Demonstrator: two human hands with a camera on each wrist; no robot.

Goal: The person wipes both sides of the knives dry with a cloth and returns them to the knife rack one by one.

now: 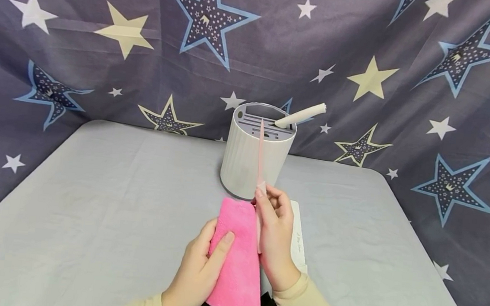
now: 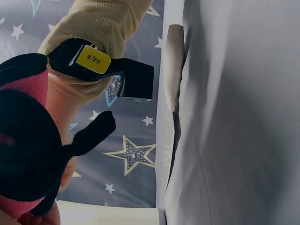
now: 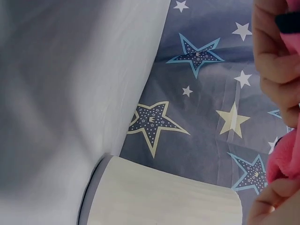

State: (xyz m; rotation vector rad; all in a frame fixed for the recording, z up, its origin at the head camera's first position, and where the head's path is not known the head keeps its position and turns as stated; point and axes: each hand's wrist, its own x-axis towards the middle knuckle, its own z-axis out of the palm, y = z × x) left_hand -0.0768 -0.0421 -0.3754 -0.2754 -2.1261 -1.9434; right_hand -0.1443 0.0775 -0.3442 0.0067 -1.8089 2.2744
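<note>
My left hand [image 1: 200, 263] grips a folded pink cloth [image 1: 238, 254] with a black edge, thumb lying across its front. Beside it, my right hand [image 1: 276, 231] pinches a knife with a slim pink blade [image 1: 260, 154] and a pale handle. The blade points up and away, in front of the ribbed cream knife block [image 1: 244, 158]; the knife is outside the slots. The right wrist view shows the pink cloth [image 3: 286, 157] between both hands at the right edge. Part of the knife handle is hidden by my fingers.
Another knife with a cream handle [image 1: 302, 115] leans out of the block's slotted top. A white-bladed knife [image 1: 298, 235] lies on the grey-covered table [image 1: 90, 217] right of my right hand; its handle [image 2: 174, 61] shows in the left wrist view. Star-patterned fabric [image 1: 281, 39] surrounds the table.
</note>
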